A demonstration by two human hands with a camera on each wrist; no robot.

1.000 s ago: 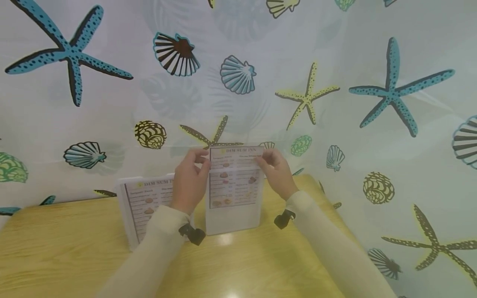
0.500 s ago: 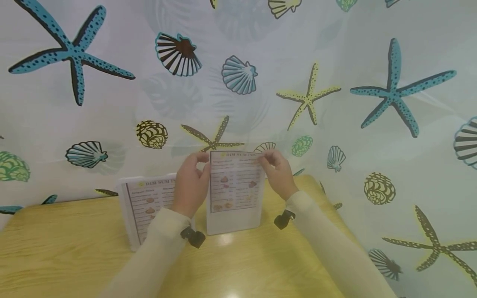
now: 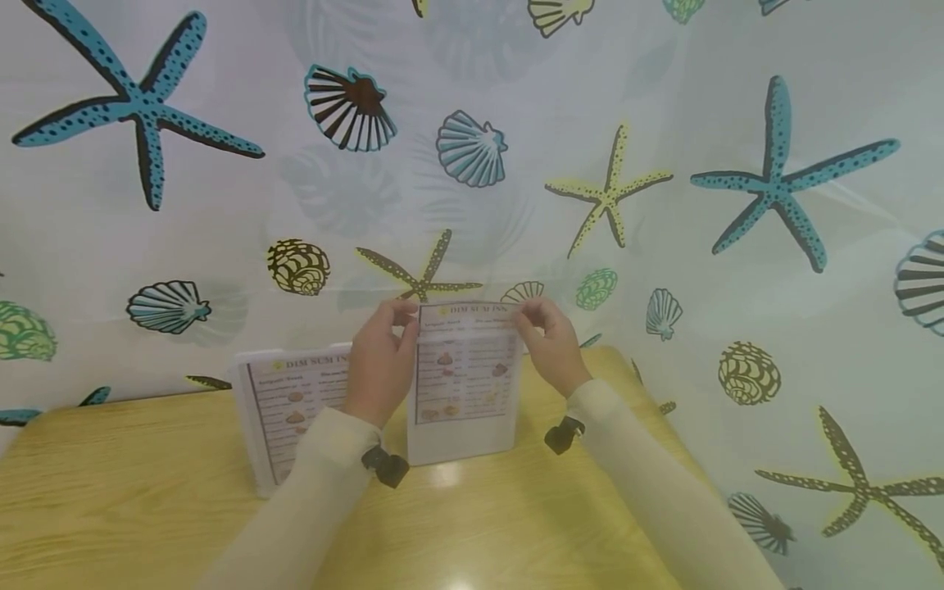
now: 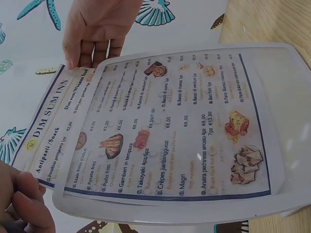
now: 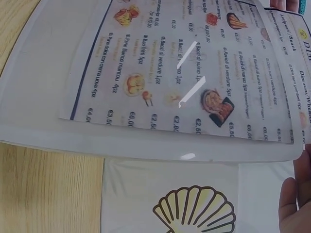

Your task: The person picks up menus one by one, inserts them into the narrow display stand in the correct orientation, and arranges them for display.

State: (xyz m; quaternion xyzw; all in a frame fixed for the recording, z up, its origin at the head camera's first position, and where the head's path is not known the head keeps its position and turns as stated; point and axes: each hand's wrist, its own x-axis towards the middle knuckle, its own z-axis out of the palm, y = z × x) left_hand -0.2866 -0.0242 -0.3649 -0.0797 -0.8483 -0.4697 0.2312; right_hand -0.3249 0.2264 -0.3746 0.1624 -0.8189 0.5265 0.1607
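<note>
A printed menu sheet [image 3: 472,321] headed "DIM SUM INN" is partly inside a clear plastic sign holder [image 3: 460,442] standing on the table. The sheet's heading strip sticks out past the holder's upper edge, plainly so in the left wrist view. My left hand [image 3: 378,360] pinches the sheet's top left corner; its curled fingers [image 4: 31,206] show at the lower left of the left wrist view. At the top right corner, my right hand [image 3: 551,342] pinches the same sheet between thumb and fingers. Below the print, the holder's lower part shows blank.
A second sign holder [image 3: 295,422] with a similar menu stands to the left, partly behind my left arm. The wooden table [image 3: 472,533] ends against a shell-and-starfish curtain [image 3: 516,213] at the back and right. A black wrist camera [image 3: 564,434] sits on each wrist.
The menu sheet has slid slightly downward into the holder, and its lower printed border sits lower. Both hands have come down a little with it. The holders stay in place.
</note>
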